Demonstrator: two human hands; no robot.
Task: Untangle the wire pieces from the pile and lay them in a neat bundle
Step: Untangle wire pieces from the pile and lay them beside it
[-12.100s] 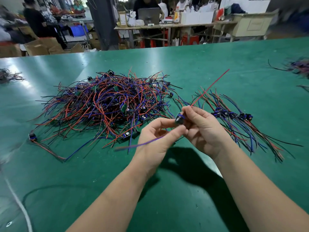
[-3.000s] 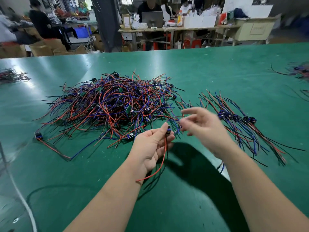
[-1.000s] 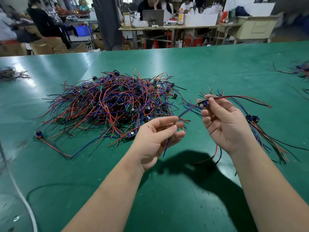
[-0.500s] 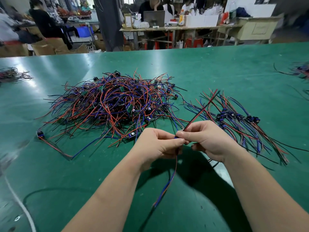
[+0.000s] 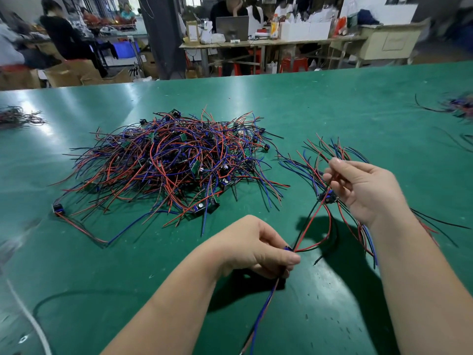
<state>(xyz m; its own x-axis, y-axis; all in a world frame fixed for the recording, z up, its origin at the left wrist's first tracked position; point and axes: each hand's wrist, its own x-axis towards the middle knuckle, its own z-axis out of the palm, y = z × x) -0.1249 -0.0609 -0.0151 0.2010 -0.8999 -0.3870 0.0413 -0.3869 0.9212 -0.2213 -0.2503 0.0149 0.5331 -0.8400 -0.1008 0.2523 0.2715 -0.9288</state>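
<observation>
Here, a wire piece (image 5: 266, 303) is pinched in the curled fingers (image 5: 286, 257) of the left hand (image 5: 253, 248) just above the green bench (image 5: 332, 103), its red and blue leads hung toward the near edge. Thin wire ends (image 5: 330, 184) are nipped between thumb and forefinger of the raised right hand (image 5: 368, 193), over the laid-out bundle (image 5: 309, 162). The tangled pile (image 5: 166, 162) is seen beside it, to the left.

- Left hand (image 5: 256, 245): bare, with creased knuckles; the left forearm (image 5: 174, 303) is bare down to the lower edge.
- Right hand (image 5: 368, 190): bare, with a short plain fingernail (image 5: 335, 160); the right forearm (image 5: 422, 278) is equally bare.
</observation>
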